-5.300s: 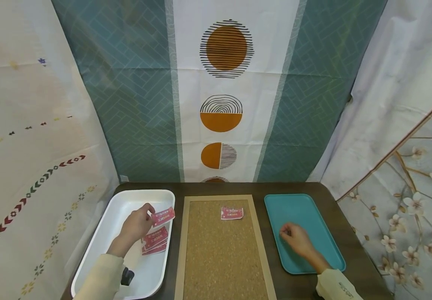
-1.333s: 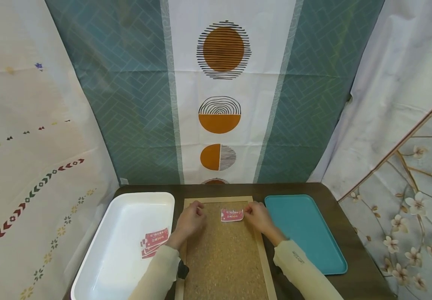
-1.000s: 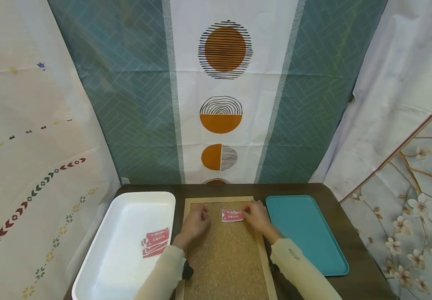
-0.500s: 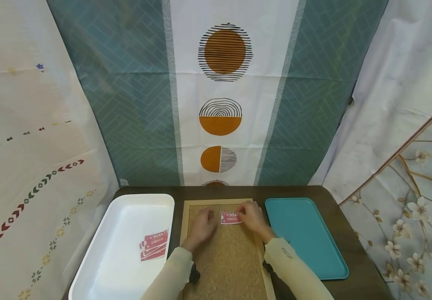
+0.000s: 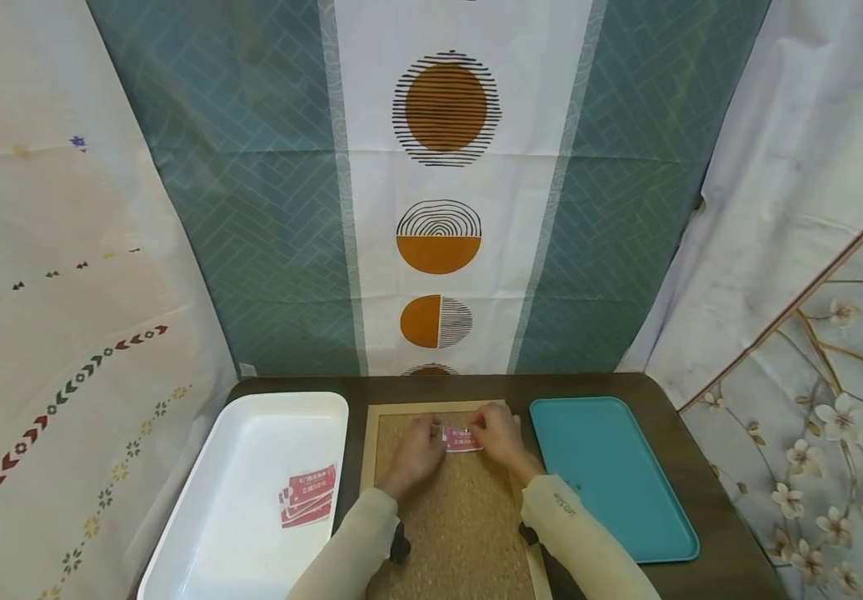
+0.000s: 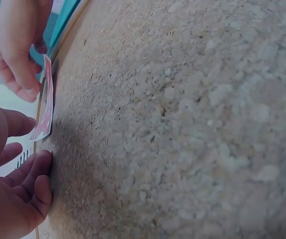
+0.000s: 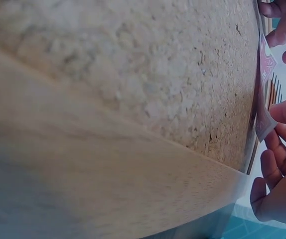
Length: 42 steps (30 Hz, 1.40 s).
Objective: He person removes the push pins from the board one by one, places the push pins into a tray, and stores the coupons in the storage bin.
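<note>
A red-and-white paper coupon [image 5: 461, 441] is at the top of the wood-framed cork board [image 5: 450, 533]. My right hand [image 5: 501, 435] pinches its right end between thumb and finger; in the right wrist view that end of the coupon [image 7: 265, 122] bends up off the cork. At its left end is my left hand [image 5: 418, 452], its thumb and fingers spread apart in the left wrist view. One left fingertip is close to the coupon's edge [image 6: 44, 127]; contact is unclear. Whether another coupon lies beneath is hard to tell.
The white tray [image 5: 210, 533] on the left holds a fanned stack of coupons [image 5: 307, 497]. On the right lies a teal tray [image 5: 626, 475]. The dark table [image 5: 431, 387] ends at hanging cloths behind and at both sides.
Earlier, my left hand held a coupon over the white tray and my right hand was above the teal one. Both came to the board; lately my left hand moved right, towards the coupon.
</note>
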Motion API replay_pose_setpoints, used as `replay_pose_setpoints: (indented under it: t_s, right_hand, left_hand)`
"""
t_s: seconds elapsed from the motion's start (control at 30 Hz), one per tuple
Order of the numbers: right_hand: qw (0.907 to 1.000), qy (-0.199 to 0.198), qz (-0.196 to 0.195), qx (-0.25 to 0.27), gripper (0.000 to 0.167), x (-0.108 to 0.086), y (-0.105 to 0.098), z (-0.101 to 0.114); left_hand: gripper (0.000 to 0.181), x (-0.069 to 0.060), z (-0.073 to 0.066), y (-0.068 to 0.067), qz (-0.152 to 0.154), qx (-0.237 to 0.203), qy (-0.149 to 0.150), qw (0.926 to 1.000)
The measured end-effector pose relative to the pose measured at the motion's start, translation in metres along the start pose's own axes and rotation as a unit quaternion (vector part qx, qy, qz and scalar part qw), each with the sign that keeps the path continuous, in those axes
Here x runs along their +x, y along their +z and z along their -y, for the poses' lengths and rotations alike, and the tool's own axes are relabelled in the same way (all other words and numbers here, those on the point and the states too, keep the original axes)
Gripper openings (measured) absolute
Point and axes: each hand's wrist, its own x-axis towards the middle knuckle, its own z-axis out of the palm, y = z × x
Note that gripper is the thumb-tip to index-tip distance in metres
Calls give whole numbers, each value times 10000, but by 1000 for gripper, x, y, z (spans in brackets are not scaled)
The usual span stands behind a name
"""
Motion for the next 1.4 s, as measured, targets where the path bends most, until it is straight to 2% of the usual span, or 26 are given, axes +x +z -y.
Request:
replay_pose_setpoints:
  t_s: [0.33,0.6,0.93,1.23,1.4]
  right_hand:
    - [9999,-22,114,-57,4,1,1,2]
    - [9997,-74,225,-113,4,0,6,2]
    - [9994,120,311,-27,7,-1,7,2]
    - [9989,-77,326,-340,5,7,9,-1]
    - [9988,-119,468,-92,10,11,8,-3]
  left_hand:
    - [38,1,-2,5,26,155,41,9999]
    - [36,2,-2,11,116,-10,81,9999]
    - [33,1,-5,12,175,-71,35,9998]
    - [32,6,-6,11,278,154,-6,9995]
    - [32,7,-5,12,187,138,107,9997]
